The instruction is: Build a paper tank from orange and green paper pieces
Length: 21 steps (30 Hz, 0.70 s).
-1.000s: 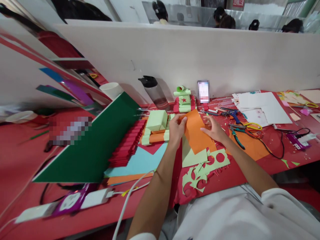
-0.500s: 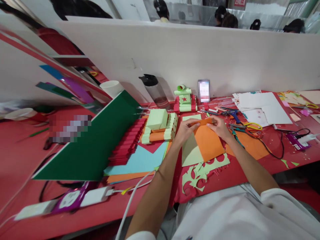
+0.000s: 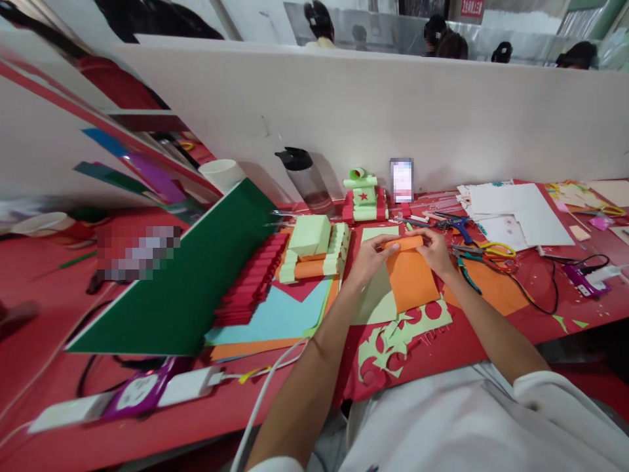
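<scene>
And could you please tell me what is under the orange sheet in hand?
Pale green paper shows left of the orange sheet and cut green scraps along its lower edge; whatever it directly covers cannot be seen.

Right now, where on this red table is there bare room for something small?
There's a small, mostly bare patch of red tabletop between the light-green scraps and your right forearm, and a narrow strip in front of the left power strip. It's crowded under the orange sheet you hold and around the teal-handled pliers.
</scene>
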Available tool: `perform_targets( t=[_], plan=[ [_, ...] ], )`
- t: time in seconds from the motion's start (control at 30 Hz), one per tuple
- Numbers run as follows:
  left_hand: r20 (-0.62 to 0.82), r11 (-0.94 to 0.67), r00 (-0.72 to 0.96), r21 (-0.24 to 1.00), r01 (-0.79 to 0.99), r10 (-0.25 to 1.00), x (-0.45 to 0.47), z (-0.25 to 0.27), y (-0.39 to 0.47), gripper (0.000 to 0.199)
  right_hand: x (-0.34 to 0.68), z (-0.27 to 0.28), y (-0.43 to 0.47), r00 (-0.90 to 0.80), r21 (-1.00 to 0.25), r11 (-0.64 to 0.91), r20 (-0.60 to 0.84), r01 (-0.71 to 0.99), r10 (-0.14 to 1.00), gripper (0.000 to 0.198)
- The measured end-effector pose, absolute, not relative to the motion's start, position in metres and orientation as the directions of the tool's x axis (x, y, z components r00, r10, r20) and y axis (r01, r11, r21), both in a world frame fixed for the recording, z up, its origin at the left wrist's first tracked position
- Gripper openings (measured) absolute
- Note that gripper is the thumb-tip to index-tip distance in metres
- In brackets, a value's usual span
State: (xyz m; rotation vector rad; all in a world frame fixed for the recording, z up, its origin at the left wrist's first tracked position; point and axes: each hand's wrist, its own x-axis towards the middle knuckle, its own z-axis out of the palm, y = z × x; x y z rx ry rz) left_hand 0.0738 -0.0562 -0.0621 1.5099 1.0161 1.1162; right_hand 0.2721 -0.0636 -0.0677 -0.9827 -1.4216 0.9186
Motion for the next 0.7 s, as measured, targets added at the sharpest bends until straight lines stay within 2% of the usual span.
perform_targets(
  t=[0.13, 0.2, 0.4, 0.7],
  plan=[
    [0.227, -0.238, 0.119, 0.967, 0.091, 0.967, 0.071, -0.065, -0.052, 0.045, 0.276, -0.060, -0.068, -0.255, -0.964, 0.267, 0.255, 0.015, 0.933, 0.055],
    [0.249, -0.259, 0.099, 0.959, 0.116, 0.964, 0.070, -0.064, -0.052, 0.043, 0.278, -0.058, -0.070, -0.296, -0.972, 0.233, 0.218, 0.015, 0.930, 0.059],
    [0.341, -0.372, 0.194, 0.915, 0.156, 0.920, 0.072, -0.059, -0.056, 0.033, 0.280, -0.058, -0.066, -0.179, -0.934, 0.335, 0.311, 0.124, 0.933, 0.031],
    [0.283, -0.328, 0.270, 0.934, 0.141, 0.920, 0.077, -0.059, -0.058, 0.041, 0.283, -0.054, -0.069, -0.134, -0.876, 0.437, 0.417, 0.206, 0.899, 0.016]
  ],
)
